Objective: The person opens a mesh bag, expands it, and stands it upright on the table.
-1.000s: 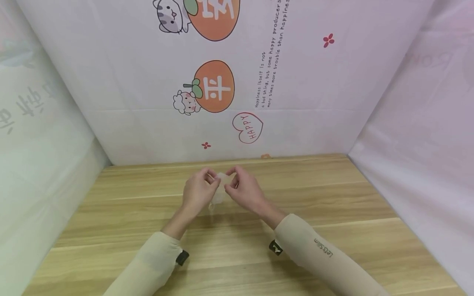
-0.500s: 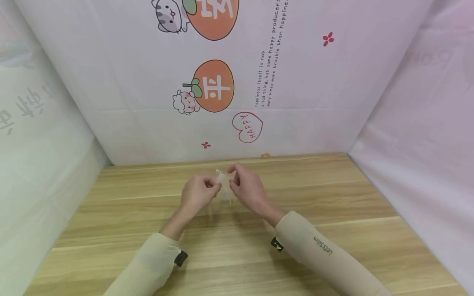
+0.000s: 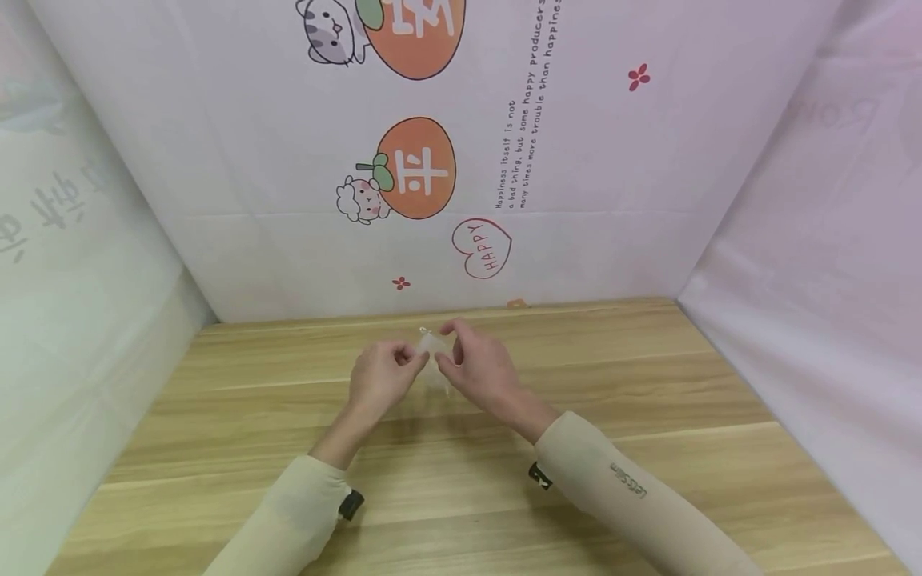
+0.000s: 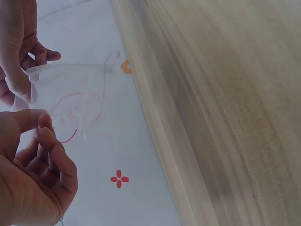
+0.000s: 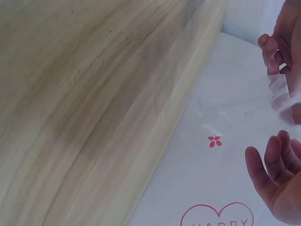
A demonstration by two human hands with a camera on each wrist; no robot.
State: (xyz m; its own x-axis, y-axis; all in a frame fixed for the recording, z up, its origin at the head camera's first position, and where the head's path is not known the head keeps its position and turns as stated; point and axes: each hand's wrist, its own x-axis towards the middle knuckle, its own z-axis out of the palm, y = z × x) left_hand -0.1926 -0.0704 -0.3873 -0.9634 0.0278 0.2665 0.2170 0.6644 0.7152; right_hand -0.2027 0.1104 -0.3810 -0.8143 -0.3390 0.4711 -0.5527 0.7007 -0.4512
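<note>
A small sheer white drawstring bag (image 3: 434,372), with a thin cord loop at its top, hangs between both hands above the table. My left hand (image 3: 382,376) pinches its left edge between thumb and forefinger; the left wrist view shows that hand's other fingers (image 4: 61,169) loosely bent. On the other side, my right hand (image 3: 481,372) has its thumb against or very near the bag and its forefinger held apart from the thumb. Translucent and partly bunched, the bag (image 5: 280,94) shows in the right wrist view, where the right thumb and forefinger are out of sight.
A wood-grain table (image 3: 461,496) lies under the arms. White printed cloth (image 3: 576,240) stands behind its far edge, with more cloth (image 3: 72,240) at the sides. Beige sleeves (image 3: 634,496) cover both forearms, each with a dark strap piece near the wrist.
The bag has turned, so its cord loop now points up instead of hanging low at the left. The right thumb drew away from the bag, then came back towards it. The left hand kept its pinch.
</note>
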